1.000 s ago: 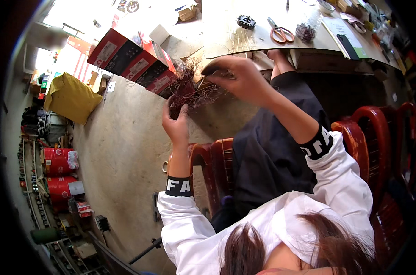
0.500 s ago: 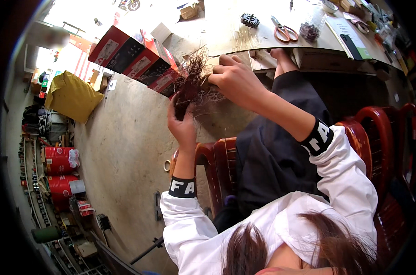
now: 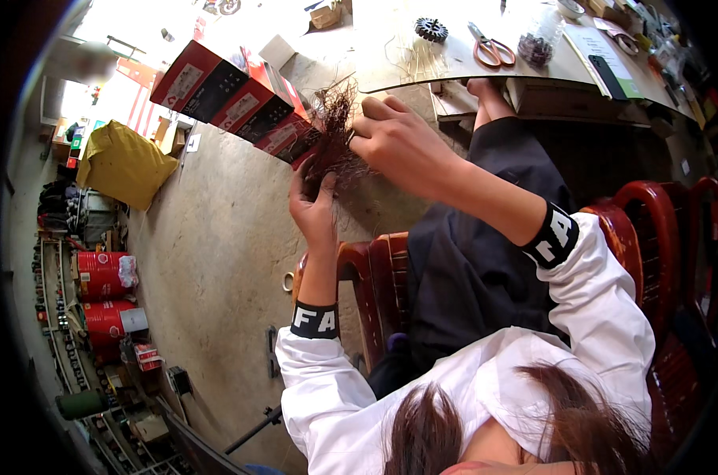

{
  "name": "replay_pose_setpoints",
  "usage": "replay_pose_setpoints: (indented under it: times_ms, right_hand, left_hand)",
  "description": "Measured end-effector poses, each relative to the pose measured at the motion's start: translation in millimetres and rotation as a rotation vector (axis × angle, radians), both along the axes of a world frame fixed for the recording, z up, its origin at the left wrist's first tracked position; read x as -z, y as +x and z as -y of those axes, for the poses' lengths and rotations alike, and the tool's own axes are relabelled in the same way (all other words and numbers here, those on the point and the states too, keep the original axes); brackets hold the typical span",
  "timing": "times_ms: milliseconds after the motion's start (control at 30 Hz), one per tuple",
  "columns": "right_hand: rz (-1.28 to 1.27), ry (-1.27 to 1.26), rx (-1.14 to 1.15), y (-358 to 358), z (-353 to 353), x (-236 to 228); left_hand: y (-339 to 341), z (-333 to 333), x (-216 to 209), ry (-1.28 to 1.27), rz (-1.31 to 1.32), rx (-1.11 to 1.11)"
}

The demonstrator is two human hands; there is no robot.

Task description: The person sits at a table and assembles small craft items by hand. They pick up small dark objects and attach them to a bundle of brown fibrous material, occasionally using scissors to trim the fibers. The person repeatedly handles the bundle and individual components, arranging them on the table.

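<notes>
A tangled bundle of thin, dark reddish-brown strands (image 3: 337, 119), perhaps wire or fibre, stands up from my left hand (image 3: 315, 210). The thumb and fingers of that hand are closed around its lower part. My right hand (image 3: 402, 146) is at the bundle's right side, fingers curled into a pinch against the strands. What lies between those fingertips is too small to make out. Just beyond the bundle, to the left, is a row of red and black cardboard boxes (image 3: 236, 109). Loose strands stick out all around the bundle.
On the table (image 3: 387, 67) lie orange-handled scissors (image 3: 493, 52), a black toothed wheel (image 3: 431, 30), a clear bag of dark red pieces (image 3: 535, 49) and a phone (image 3: 605, 77). A yellow sack (image 3: 125, 166) and red drums (image 3: 104, 275) stand left. Wooden chairs (image 3: 389, 269) are close by.
My right hand has shifted slightly left, closer in against the bundle. My left hand keeps its grip nearly in place.
</notes>
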State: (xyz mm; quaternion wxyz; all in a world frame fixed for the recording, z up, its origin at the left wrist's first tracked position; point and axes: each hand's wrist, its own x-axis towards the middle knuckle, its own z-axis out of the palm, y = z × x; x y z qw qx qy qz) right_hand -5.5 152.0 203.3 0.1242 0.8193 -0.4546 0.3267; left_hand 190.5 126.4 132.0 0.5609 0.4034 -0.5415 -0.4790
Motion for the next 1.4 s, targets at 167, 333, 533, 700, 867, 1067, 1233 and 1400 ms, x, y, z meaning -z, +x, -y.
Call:
replay_pose_setpoints:
  times_ms: [167, 333, 533, 700, 867, 1067, 1233, 1400]
  right_hand:
    - [-0.053, -0.011, -0.028, 0.3, 6.4, -1.7]
    - [-0.229, -0.012, -0.116, -2.6, 16.5, -6.5]
    - [-0.343, 0.132, -0.38, -22.6, 41.7, -17.1]
    - [-0.356, 0.347, -0.489, -38.7, 50.1, -11.6]
    - [-0.327, 0.417, -0.501, -38.5, 46.5, -7.5]
    - [-0.292, 0.341, -0.528, -29.3, 43.4, 2.6]
    - [-0.288, 0.295, -0.523, -31.6, 37.4, 5.4]
    - [-0.304, 0.365, -0.429, -43.0, 35.3, -0.9]
  left_hand:
    - [2.7, 1.4, 6.6, 0.04, 0.01, 0.049]
    - [2.5, 0.5, 5.8, 0.139, -0.003, 0.156]
    - [3.0, -0.9, 0.7, 0.373, -0.065, 0.373]
    - [0.4, -3.6, -2.5, 0.483, -0.14, 0.486]
    - [-2.0, -6.9, -4.0, 0.518, -0.163, 0.461]
    - [-0.3, -6.1, 0.5, 0.514, -0.144, 0.444]
    - [-4.3, -10.5, -6.8, 0.529, -0.166, 0.441]
    - [-3.7, -5.8, -0.4, 0.484, -0.17, 0.377]
